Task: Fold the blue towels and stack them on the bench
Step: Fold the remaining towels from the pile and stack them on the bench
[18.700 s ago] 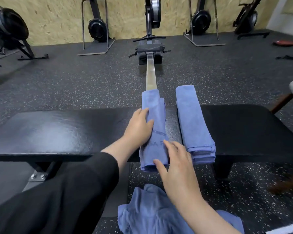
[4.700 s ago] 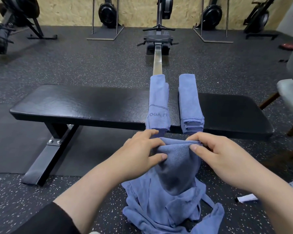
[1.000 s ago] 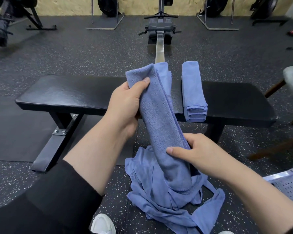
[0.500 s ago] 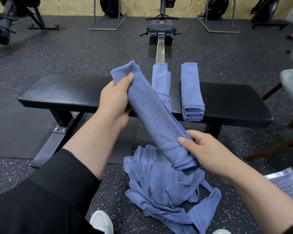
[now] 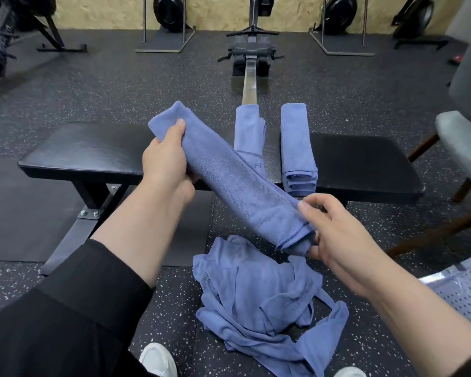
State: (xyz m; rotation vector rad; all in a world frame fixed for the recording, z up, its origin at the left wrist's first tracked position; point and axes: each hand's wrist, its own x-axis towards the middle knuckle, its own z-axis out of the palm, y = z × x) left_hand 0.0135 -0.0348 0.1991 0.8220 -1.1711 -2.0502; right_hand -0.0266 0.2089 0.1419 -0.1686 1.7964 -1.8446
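I hold a long folded blue towel [image 5: 229, 175] slantwise in the air in front of the black bench [image 5: 93, 153]. My left hand [image 5: 166, 164] grips its far upper end. My right hand [image 5: 335, 229] pinches its near lower end. One folded blue towel [image 5: 249, 137] lies across the bench's middle, partly hidden behind the held towel. To the right of it sits a stack of folded towels [image 5: 297, 148]. A heap of loose blue towels [image 5: 259, 300] lies on the floor below my hands.
A rowing machine's rail [image 5: 249, 77] runs away behind the bench. A grey chair [image 5: 462, 137] stands at the right. A perforated basket [image 5: 462, 292] shows at the lower right. White shoes [image 5: 158, 360] are at the bottom edge. Exercise machines line the far wall.
Over the last second the held towel has swung from nearly upright to a slant: its top end moved left with my left hand, its lower end rose to the right, clear of the heap.
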